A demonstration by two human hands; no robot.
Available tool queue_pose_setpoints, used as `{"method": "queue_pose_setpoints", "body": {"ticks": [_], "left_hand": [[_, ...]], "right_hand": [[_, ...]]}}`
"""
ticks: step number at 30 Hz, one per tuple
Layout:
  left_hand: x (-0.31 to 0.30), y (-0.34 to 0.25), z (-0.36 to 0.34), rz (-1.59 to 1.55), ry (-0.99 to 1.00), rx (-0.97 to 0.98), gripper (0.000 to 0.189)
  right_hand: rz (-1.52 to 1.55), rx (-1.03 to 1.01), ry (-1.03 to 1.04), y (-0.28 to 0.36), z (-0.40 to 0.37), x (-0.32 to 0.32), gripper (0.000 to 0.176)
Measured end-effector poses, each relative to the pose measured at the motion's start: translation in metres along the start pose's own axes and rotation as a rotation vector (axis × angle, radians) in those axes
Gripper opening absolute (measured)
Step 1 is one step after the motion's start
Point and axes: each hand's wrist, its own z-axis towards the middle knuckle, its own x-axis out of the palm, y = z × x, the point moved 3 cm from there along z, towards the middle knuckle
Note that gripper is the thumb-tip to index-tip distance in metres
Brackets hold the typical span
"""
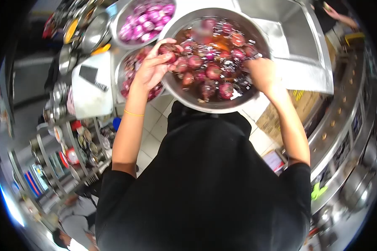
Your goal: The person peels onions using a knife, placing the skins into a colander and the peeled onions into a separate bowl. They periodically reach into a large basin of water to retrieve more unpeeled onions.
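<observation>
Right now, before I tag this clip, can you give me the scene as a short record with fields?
Left hand: grips a red onion over the near rim of the big bowl
Right hand: down among the onions in that bowl; grip unclear
Big steel bowl: red onions and loose skins in water
Nearby: bowl of peeled onions, white board

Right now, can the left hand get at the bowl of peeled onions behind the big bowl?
Probably yes. The left hand is at the rim of the big bowl, close to the bowl of peeled onions, with nothing between. It holds an onion, though, so its grip is taken.
</observation>
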Motion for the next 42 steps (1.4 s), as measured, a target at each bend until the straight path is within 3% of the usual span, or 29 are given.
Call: {"method": "queue_pose_setpoints", "body": {"ticks": [1,3,5,7,8,9,10,11,12,13,15,18,23,25,30,37,39,42], "left_hand": [[-0.008,-0.003,-0.009,0.019,-0.03,0.047,0.04],[-0.033,-0.003,-0.024,-0.061,-0.093,0.139,0.037],[-0.056,-0.005,-0.038,-0.147,-0.18,0.196,0.034],[-0.077,-0.008,-0.047,-0.355,-0.165,0.164,0.036],[-0.084,-0.006,-0.053,-0.412,-0.24,0.158,0.039],[-0.094,-0.002,-0.057,-0.497,-0.15,0.156,0.033],[-0.094,-0.004,-0.061,-0.512,-0.137,0.172,0.034],[-0.091,-0.006,-0.066,-0.526,-0.121,0.181,0.036],[-0.092,-0.005,-0.07,-0.505,-0.129,0.158,0.03],[-0.091,-0.008,-0.075,-0.469,-0.093,0.171,0.031],[-0.093,-0.014,-0.088,-0.411,-0.126,0.181,0.034],[-0.106,-0.024,-0.102,-0.386,-0.175,0.222,0.038],[-0.138,-0.029,-0.115,-0.356,-0.222,0.207,0.039],[-0.148,-0.033,-0.117,-0.318,-0.209,0.189,0.038],[-0.156,-0.037,-0.117,-0.17,-0.239,0.304,0.039],[-0.17,-0.036,-0.115,0.304,-0.32,0.474,0.045],[-0.164,-0.043,-0.116,0.658,-0.315,0.634,0.052],[-0.163,-0.044,-0.114,0.654,-0.268,0.683,0.057]], "right_hand": [[-0.008,-0.003,0.011,-0.006,-0.005,-0.012,0.01],[0.187,0.116,-0.027,-0.018,-0.022,-0.049,0.029],[0.342,0.187,-0.115,-0.026,-0.024,-0.062,0.034],[0.377,0.069,-0.529,-0.013,-0.016,-0.061,0.038],[0.596,0.288,-0.365,-0.001,-0.015,-0.055,0.038],[0.879,0.264,-0.324,0.017,-0.012,-0.038,0.037],[1.099,0.114,-0.396,0.055,-0.004,-0.033,0.035],[1.147,0.016,-0.358,0.093,0.003,-0.035,0.032],[1.219,0.116,-0.149,0.132,0.005,-0.041,0.029],[1.268,0.094,-0.05,0.161,0.015,-0.033,0.028],[1.302,0.087,0.017,0.212,0.031,-0.029,0.026],[1.234,0.003,-0.096,0.259,0.05,-0.042,0.024],[1.251,0.055,-0.07,0.293,0.063,-0.029,0.023],[1.349,0.139,0.043,0.301,0.068,-0.023,0.023],[1.608,0.189,0.032,0.323,0.079,-0.015,0.021],[1.753,0.155,0.025,0.336,0.094,-0.015,0.031],[1.774,0.13,0.001,0.337,0.097,-0.017,0.036],[2.014,0.221,0.118,0.339,0.1,-0.016,0.043]]}}
